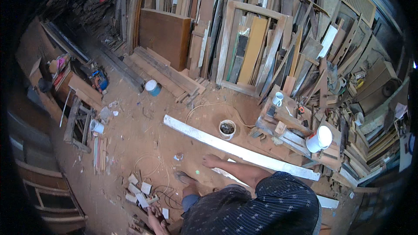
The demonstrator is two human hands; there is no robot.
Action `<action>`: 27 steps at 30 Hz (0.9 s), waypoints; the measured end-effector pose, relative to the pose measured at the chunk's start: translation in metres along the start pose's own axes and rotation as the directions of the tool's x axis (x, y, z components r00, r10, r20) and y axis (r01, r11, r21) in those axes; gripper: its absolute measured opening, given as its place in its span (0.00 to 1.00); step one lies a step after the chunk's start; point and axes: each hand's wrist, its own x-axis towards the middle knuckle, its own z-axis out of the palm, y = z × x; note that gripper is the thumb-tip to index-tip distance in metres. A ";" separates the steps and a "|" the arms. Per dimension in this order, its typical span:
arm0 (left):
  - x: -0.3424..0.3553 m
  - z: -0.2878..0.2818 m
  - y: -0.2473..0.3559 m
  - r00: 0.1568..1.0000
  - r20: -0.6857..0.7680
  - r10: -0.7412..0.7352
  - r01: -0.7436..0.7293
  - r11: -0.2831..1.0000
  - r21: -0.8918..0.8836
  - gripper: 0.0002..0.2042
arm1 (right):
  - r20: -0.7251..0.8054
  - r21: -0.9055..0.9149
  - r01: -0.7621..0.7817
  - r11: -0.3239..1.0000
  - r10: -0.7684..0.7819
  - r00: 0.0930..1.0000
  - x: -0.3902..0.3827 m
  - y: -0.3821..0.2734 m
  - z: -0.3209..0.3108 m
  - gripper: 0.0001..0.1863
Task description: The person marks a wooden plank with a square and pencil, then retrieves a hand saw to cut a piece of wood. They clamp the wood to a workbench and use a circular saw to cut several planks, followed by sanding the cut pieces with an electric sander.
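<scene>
As the left hand (155,218) reaches a pale block (141,199), the right hand (211,161) hangs above the floor

Where a small heap of wood offcuts (133,179) lies at the lower left, the left hand is right at the near end of the pale block, its fingers bent. I cannot tell whether they grasp that block or only rest against it. The block lies at the near side of the heap, slanting toward the hand. Another whitish piece (165,213) lies just to the right of the left hand.

The right forearm crosses in front of the patterned dark shirt (244,209), and the right hand ends up over the reddish-brown floor (117,148), its fingers curled; whether it is released or clenched I cannot tell. A sandalled foot (186,177) stands between the two hands.

Beyond the right hand, a long white board (239,149) runs slantwise across the floor. Behind the board stands a small bucket (227,137) with dark contents. At the right, a low bench (329,162) bears a tall white bucket (320,140), a mug (278,99) and an orange-and-black tool (301,110) too small to make out.

Farther back, a blue-and-white tub (153,88) stands beside stacked planks (167,73), and a wooden frame (224,39) leans upright among many boards.
</scene>
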 end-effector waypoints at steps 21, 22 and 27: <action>0.438 0.518 0.378 0.673 0.399 0.623 -0.656 0.752 -0.069 0.37 | -0.518 0.708 0.474 0.523 -0.072 0.853 0.543 -0.381 -0.235 0.15; 0.464 0.536 0.391 0.629 0.379 0.678 -0.702 0.705 -0.096 0.37 | -0.508 0.721 0.479 0.500 -0.089 0.857 0.573 -0.381 -0.255 0.14; 0.598 0.610 0.461 0.582 0.346 0.736 -0.753 0.649 -0.114 0.38 | -0.467 0.722 0.519 0.458 -0.232 0.853 0.735 -0.388 -0.322 0.15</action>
